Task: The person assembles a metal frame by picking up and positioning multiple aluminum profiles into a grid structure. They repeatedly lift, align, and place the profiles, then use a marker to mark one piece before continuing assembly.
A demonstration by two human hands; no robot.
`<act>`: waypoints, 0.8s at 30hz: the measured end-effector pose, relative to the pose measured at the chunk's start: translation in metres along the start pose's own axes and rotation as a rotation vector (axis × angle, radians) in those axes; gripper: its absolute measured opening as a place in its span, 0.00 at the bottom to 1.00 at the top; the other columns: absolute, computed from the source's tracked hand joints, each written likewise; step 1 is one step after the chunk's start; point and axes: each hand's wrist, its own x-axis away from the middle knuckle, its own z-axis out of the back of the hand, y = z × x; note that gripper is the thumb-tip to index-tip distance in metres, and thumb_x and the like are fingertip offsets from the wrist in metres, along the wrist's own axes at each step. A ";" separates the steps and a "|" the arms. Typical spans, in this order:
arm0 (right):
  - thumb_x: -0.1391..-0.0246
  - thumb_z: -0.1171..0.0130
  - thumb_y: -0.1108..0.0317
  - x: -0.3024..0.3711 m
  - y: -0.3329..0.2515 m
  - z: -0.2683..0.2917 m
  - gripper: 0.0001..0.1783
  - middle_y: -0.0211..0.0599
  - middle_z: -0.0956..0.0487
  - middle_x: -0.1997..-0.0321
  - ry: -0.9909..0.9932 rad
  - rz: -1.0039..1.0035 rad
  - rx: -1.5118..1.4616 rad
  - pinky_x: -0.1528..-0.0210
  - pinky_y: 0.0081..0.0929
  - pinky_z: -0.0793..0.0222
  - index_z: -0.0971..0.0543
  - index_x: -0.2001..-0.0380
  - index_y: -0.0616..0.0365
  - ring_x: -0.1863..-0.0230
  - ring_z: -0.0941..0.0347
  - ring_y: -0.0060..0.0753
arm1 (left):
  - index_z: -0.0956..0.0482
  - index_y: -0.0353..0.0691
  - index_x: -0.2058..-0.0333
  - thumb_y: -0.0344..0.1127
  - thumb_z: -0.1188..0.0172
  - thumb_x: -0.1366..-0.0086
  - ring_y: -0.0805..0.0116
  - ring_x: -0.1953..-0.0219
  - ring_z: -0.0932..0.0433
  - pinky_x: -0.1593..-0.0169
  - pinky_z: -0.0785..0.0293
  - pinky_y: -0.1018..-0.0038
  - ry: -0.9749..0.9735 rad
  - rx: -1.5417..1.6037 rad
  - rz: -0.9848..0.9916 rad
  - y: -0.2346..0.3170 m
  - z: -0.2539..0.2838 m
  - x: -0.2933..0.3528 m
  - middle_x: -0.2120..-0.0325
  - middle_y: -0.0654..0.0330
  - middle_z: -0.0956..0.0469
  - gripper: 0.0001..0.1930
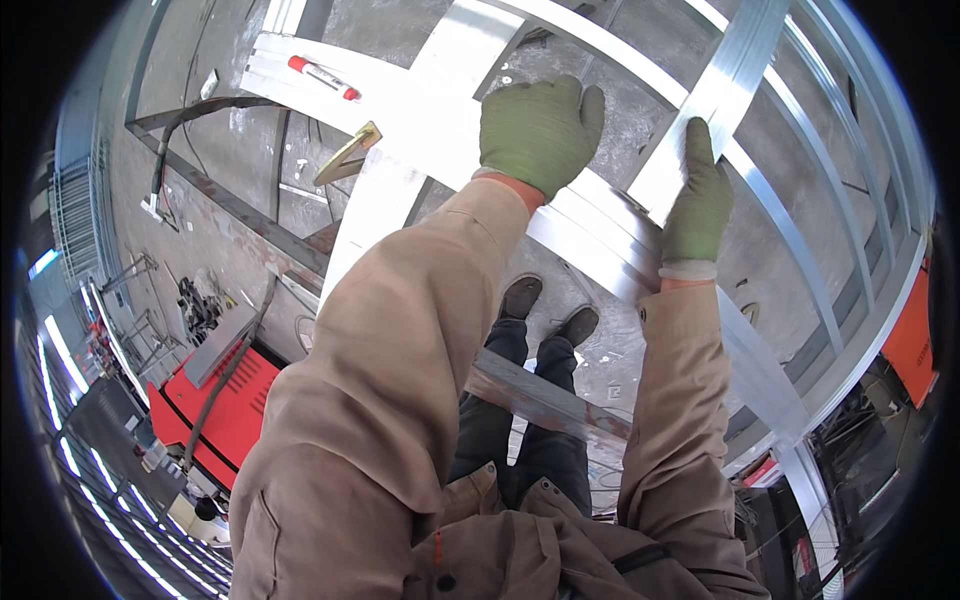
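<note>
Both of my hands wear green gloves. My left hand (540, 135) is closed over the far edge of a bright metal crossbar (595, 232). Its fingertips are hidden, so what they hold cannot be seen. My right hand (697, 200) grips a shiny metal profile (735, 75), its thumb lying along the top face and its other fingers mostly out of sight. This profile slants away across the frame, its near end close to the crossbar. A red and white marker (324, 78) lies on the bar at the far left. Beside that bar rests a small yellow-edged tool (348, 153).
Curved metal rails (815, 180) extend along the right. A rusty steel beam (545, 392) crosses in front of my legs, my shoes (578, 325) beyond it. A red machine (235, 400) stands at left; a dark cable (175, 125) hangs farther off. Something orange (908, 340) is far right.
</note>
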 end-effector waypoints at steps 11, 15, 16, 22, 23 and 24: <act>0.22 0.25 0.43 0.003 -0.006 -0.004 0.34 0.41 0.09 0.53 -0.026 0.050 -0.017 0.54 0.31 0.15 0.14 0.43 0.71 0.59 0.11 0.31 | 0.07 0.41 0.60 0.59 0.39 0.17 0.44 0.65 0.08 0.55 0.13 0.50 -0.045 0.091 -0.114 -0.007 0.004 0.000 0.71 0.48 0.08 0.26; 0.13 0.48 0.61 -0.035 0.049 0.033 0.23 0.55 0.11 0.46 -0.024 0.622 0.605 0.49 0.50 0.17 0.18 0.29 0.64 0.51 0.13 0.54 | 0.06 0.36 0.55 0.67 0.34 0.22 0.42 0.58 0.08 0.37 0.17 0.46 -0.078 0.264 -0.355 0.007 0.011 0.015 0.66 0.45 0.08 0.33; 0.12 0.50 0.62 -0.034 0.052 0.029 0.23 0.55 0.11 0.46 -0.023 0.666 0.673 0.49 0.50 0.17 0.18 0.28 0.63 0.51 0.13 0.55 | 0.07 0.33 0.53 0.70 0.32 0.24 0.41 0.56 0.08 0.30 0.21 0.45 -0.128 0.285 -0.370 0.017 0.009 0.022 0.64 0.43 0.07 0.36; 0.12 0.46 0.41 -0.013 0.008 0.015 0.35 0.49 0.10 0.52 -0.143 0.060 0.123 0.52 0.42 0.18 0.15 0.39 0.68 0.56 0.14 0.42 | 0.10 0.30 0.51 0.77 0.18 0.45 0.39 0.56 0.08 0.29 0.20 0.48 -0.170 0.212 -0.249 0.059 0.000 0.028 0.63 0.41 0.08 0.48; 0.13 0.45 0.36 -0.011 0.001 0.012 0.38 0.48 0.10 0.54 -0.117 -0.043 0.047 0.51 0.41 0.18 0.14 0.41 0.69 0.56 0.14 0.39 | 0.09 0.30 0.52 0.74 0.15 0.46 0.40 0.57 0.08 0.36 0.17 0.49 -0.226 0.191 -0.239 0.062 0.004 0.026 0.64 0.42 0.08 0.46; 0.14 0.44 0.34 -0.012 -0.007 0.012 0.41 0.48 0.09 0.54 -0.109 -0.161 -0.027 0.49 0.39 0.18 0.13 0.43 0.69 0.54 0.13 0.38 | 0.09 0.31 0.52 0.70 0.13 0.47 0.40 0.58 0.08 0.43 0.14 0.50 -0.274 0.169 -0.225 0.064 0.008 0.024 0.65 0.43 0.09 0.44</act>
